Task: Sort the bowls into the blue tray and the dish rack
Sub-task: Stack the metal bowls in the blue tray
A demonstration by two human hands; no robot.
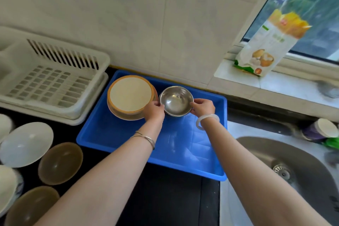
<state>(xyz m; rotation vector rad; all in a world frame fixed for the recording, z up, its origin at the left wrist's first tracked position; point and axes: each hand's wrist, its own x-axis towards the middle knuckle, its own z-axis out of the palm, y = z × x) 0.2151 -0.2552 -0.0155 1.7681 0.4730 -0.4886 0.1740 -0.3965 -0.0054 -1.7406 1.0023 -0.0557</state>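
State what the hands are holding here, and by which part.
The small steel bowl, pinched at its rim: left hand on the left edge, right hand on the right edge.

A steel sink [302, 161] lies right; a food bag [266, 46] leans on the windowsill [236, 77].

Head camera: looks forward-down, near over counter [165, 200].

Steel bowl [176, 101] polished, shiny. Tray [128, 145] glossy blue plastic. Dish rack [55, 82] matt white plastic. Sink [302, 161] brushed metal. Wall tiles [128, 14] smooth.
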